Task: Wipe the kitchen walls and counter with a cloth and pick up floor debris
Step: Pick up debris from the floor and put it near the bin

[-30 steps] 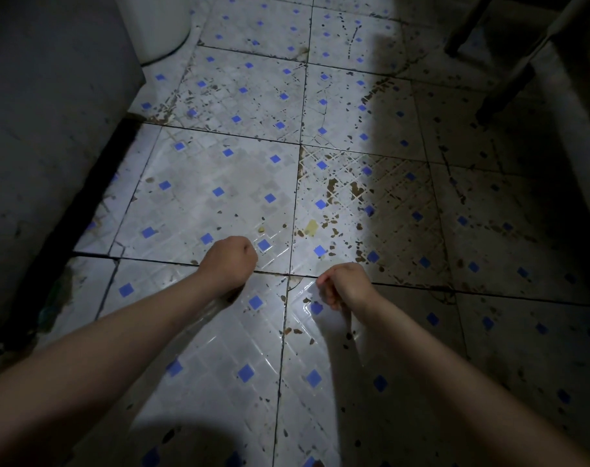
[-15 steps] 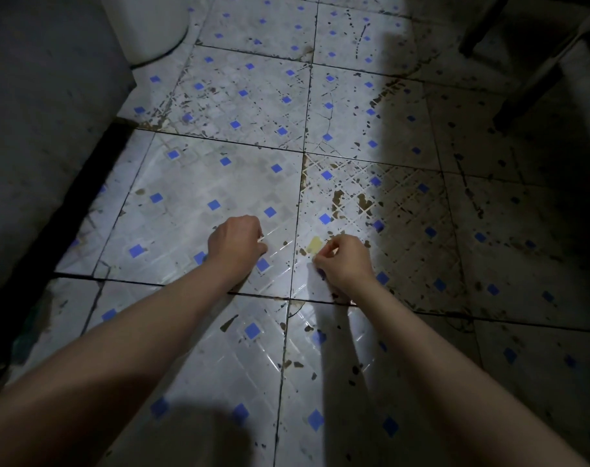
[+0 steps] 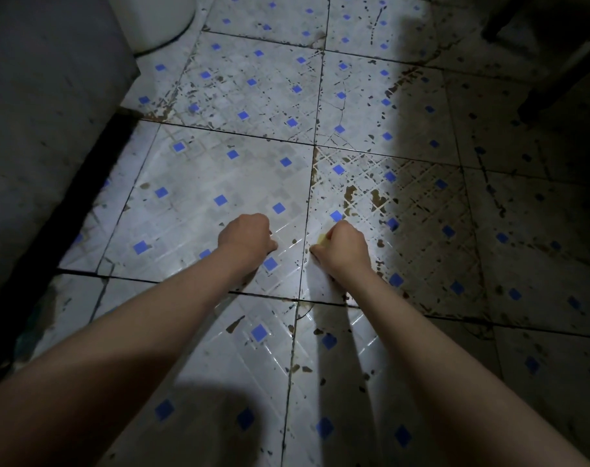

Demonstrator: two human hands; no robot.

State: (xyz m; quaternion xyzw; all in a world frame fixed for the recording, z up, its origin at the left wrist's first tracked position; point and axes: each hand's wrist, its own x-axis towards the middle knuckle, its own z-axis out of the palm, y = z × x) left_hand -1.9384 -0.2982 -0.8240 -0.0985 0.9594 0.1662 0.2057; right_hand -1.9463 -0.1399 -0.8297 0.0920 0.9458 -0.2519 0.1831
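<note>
Head view, looking down at a dim tiled floor point(image 3: 219, 183) with blue squares and many dark flecks. Two bare arms reach forward. The right hand point(image 3: 346, 246) curls down on the floor, fingertips pinching one small pale yellow scrap point(image 3: 321, 240), which looks thin, light and limp, best nipped at its exposed edge. The left hand point(image 3: 245, 238) is a loose fist just beside it; whether it holds anything cannot be told.

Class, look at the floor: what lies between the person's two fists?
In the head view, between the left hand and the right hand, which pinches a yellowish scrap, lies bare tile floor with a dark grout line and small brown specks.
</note>
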